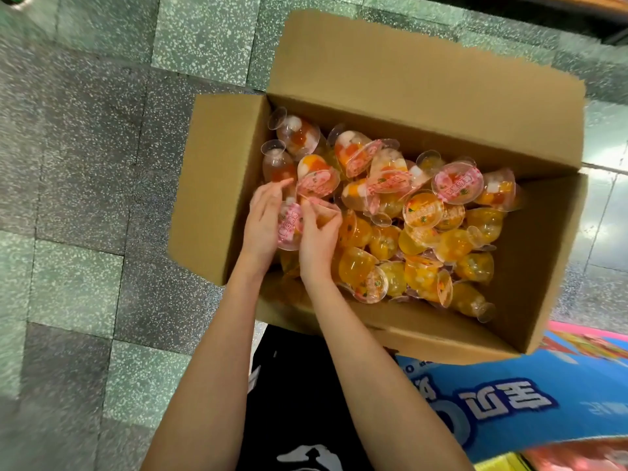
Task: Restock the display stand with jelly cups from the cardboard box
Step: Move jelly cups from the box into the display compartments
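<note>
Near right: a blue printed panel (509, 402) meets the cardboard box's (217, 185) near edge. At the box's left end my left hand (263, 215), fingers mostly straight, presses a pink-lidded jelly cup (290, 226). My right hand (317, 239) pinches that cup with curled fingers. Loose jelly cups (424, 232) fill the rest. The far flap is open, and bare tiled floor (85, 164) lies to the left.

Single view, camera on my head. Wide lens, aimed steeply down onto cardboard box (231, 185). Box near, within my reach, fills centre and right of frame. My left hand (263, 220) and right hand (317, 239) inside its left end. Floor tiles (85, 164) left of and beyond box. Blue printed panel (509, 402) on my side of box, right end.
</note>
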{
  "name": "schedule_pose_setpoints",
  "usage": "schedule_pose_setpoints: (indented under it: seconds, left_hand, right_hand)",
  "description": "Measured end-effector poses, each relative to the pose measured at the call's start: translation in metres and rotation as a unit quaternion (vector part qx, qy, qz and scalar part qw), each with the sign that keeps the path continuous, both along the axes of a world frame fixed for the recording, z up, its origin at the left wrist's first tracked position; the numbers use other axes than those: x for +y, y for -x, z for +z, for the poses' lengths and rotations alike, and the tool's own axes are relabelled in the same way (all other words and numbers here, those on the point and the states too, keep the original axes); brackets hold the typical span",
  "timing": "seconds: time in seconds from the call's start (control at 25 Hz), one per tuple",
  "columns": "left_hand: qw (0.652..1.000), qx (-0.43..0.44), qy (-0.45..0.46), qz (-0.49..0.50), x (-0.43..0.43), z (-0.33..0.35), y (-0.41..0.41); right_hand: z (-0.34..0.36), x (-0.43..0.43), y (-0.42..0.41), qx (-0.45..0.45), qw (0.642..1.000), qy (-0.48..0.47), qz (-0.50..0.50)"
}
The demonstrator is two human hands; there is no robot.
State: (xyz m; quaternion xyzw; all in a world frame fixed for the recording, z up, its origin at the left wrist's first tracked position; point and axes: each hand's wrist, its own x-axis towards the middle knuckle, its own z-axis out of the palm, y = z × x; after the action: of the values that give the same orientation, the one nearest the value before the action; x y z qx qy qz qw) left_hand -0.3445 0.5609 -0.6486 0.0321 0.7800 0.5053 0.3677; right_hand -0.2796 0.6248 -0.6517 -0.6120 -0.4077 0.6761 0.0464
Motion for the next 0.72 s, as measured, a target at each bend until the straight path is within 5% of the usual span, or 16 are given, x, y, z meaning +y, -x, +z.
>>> schedule_pose_setpoints:
  seconds: [0.28,0.48,0.72]
  left_hand:
    - [0.999,0.003,-0.027,0.020,-0.011,0.025,-0.016]
    - [0.996,0.027,-0.080,-0.008,0.009,0.073,-0.037]
    - [0.983,0.055,-0.124,-0.128,0.048,0.136,-0.071]
  right_hand:
    - [0.015,0.006,-0.012,0.087,0.995,0.055,0.013]
    - [0.063,0.024,-0.033,0.144,0.990,-0.003,0.006]
    - [0.136,0.039,-0.088,0.172,0.973,-0.092,-0.125]
